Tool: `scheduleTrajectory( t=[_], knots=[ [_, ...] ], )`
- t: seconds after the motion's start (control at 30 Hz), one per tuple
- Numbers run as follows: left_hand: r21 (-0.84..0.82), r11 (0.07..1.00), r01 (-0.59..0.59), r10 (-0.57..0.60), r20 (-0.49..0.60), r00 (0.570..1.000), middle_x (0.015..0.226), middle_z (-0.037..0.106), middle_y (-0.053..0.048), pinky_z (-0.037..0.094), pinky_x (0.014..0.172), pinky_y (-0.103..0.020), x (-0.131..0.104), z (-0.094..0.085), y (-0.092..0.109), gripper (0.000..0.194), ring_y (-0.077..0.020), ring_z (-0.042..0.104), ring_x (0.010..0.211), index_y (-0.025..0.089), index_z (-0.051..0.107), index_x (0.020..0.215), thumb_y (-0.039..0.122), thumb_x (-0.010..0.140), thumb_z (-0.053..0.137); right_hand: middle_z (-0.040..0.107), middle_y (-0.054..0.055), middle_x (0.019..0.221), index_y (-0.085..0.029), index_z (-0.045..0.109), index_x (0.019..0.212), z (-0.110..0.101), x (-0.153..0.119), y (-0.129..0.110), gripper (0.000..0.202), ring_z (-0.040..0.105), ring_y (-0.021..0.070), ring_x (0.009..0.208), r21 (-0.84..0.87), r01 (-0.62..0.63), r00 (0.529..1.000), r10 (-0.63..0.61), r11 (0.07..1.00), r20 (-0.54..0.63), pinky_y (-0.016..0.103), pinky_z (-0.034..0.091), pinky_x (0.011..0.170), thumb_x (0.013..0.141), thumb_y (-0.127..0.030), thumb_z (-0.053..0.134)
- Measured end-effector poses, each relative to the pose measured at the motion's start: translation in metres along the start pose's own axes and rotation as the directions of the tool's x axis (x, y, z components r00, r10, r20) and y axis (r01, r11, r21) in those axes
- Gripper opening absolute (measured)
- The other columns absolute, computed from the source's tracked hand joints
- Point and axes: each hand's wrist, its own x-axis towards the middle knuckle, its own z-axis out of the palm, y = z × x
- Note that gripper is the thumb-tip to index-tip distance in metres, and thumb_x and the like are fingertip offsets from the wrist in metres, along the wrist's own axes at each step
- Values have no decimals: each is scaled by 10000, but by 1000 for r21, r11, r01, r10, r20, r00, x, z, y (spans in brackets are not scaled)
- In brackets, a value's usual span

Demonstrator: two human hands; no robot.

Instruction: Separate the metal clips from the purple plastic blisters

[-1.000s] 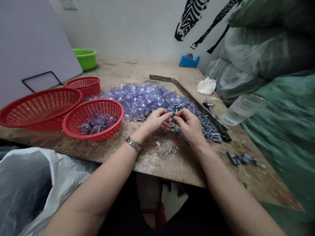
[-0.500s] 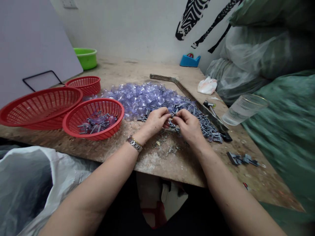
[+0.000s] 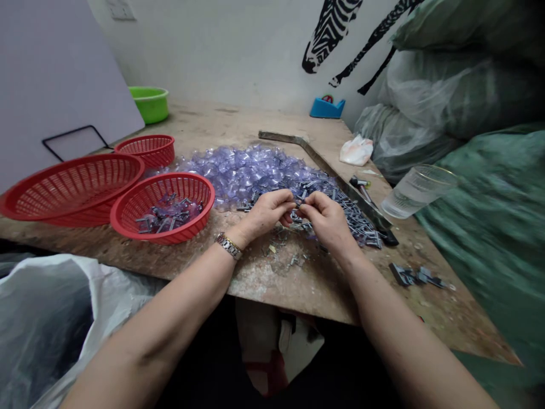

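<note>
Ideally, the left hand [image 3: 269,215] and right hand [image 3: 327,220], fingers pinching a small, mostly hidden piece [image 3: 300,201] near the front edge of the table [image 3: 276,281], should press evenly, without twisting.

Left grip [image 3: 269,213] is just a bare hand, and right behind it there's a metal link band [image 3: 229,246], silver-coloured with some gold tone along the edge nearer the grip. Watch or bracelet, honestly can't tell. Right grip [image 3: 330,220] is bare too. Left forearm [image 3: 179,301] and right forearm [image 3: 387,307] are uncovered behind the grips.
</note>
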Motion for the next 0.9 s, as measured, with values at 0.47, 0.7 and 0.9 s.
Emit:
scheduleTrajectory(
  t=[0.47,0.7,0.9],
  knots=[
    [65,996,-54,64,-151,987,604,492,51,455,500,-181,1,5,0,150,-68,551,518,161,463,698,176,843,497,650,6,768,-209,613,857,4,-1,-8,208,571,169,704,-50,13,1000,-14,999,-17,314,424,697,741,-381,613],
    [-67,995,-72,67,-81,994,615,495,57,474,522,-156,0,4,4,161,-50,570,531,157,444,703,160,845,518,609,-24,718,-204,598,781,-1,4,-5,203,532,134,674,169,-49,999,48,984,14,284,434,668,672,-362,662],
    [-167,986,10,-5,27,1000,596,550,39,516,544,-178,-2,0,8,126,-65,598,534,150,462,741,154,860,502,584,-33,682,-200,577,727,-6,4,-10,227,537,123,652,260,-112,992,92,959,90,280,464,654,638,-360,712]
  ],
)
